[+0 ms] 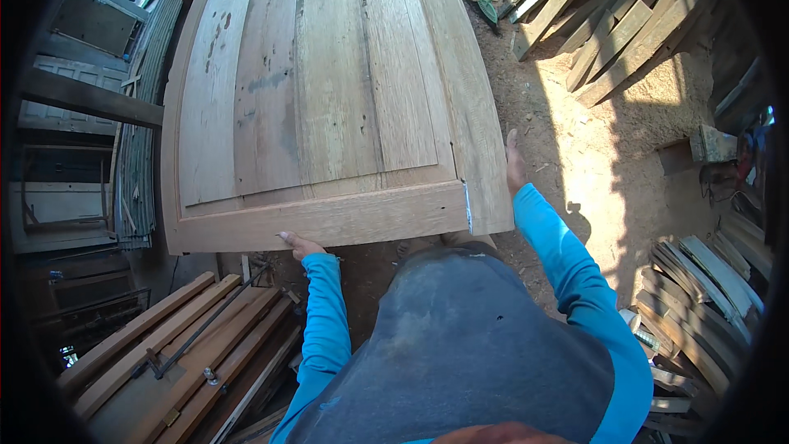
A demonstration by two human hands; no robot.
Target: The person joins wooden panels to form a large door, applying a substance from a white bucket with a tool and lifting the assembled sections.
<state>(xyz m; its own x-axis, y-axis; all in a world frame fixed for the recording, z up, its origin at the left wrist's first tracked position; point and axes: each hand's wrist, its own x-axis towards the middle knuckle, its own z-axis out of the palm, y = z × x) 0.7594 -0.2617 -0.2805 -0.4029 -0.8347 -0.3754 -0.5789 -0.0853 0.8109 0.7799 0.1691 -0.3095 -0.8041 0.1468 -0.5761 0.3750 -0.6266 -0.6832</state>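
A large panelled wooden door [339,82] of unpainted boards in a frame stretches away in front of me. Near its lower left part, my left hand [302,245] grips the near edge, thumb on top and fingers hidden underneath. My right hand [515,166] holds the right edge close to the near corner, most of its fingers out of sight behind the door. A narrow whitish strip [468,205] marks the frame joint at that corner. Both my forearms are in blue sleeves.
At lower left, a metal bar clamp [201,327] lies across long timbers [152,325]. Corrugated sheets [146,140] stand at left. Planks [629,41] lean at upper right near a green tool [488,11]. Scrap wood [699,304] is heaped at lower right on dusty ground [604,156].
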